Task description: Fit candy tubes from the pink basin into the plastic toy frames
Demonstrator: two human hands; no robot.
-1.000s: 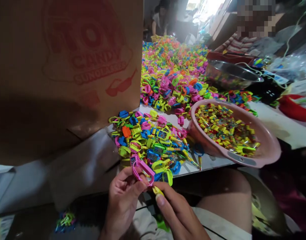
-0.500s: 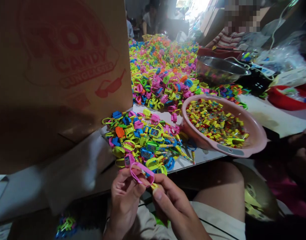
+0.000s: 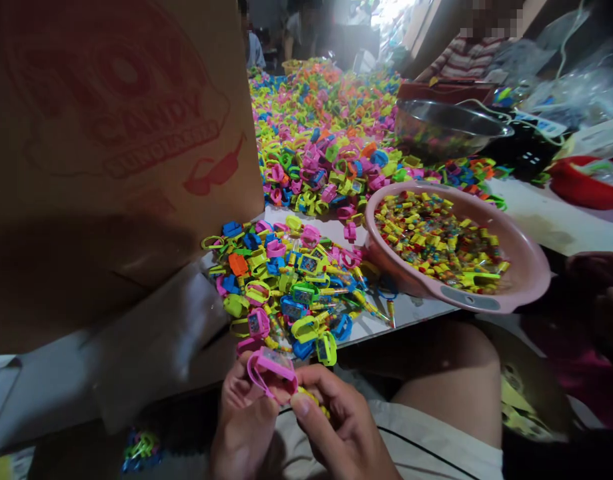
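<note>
Over my lap, my left hand (image 3: 243, 413) is closed on a pink plastic toy watch (image 3: 271, 368). My right hand (image 3: 336, 427) pinches a small yellow-capped candy tube (image 3: 312, 397) against the watch's underside. Just beyond my hands, at the table's front edge, lies a heap of assembled toy watches (image 3: 286, 280) in pink, blue, green and yellow. To its right stands a pink basin (image 3: 526, 280) holding many yellow-capped candy tubes.
A tall brown cardboard box (image 3: 111, 153) printed "CANDY" stands at the left. A huge pile of coloured watch shells (image 3: 326, 133) covers the far table. A steel bowl (image 3: 446, 130) and a red tub (image 3: 586, 190) sit at the right. Other people sit beyond.
The pink watch has turned in my left hand and come lower toward my lap. My right hand has closed in, pressing the yellow tube against it.
</note>
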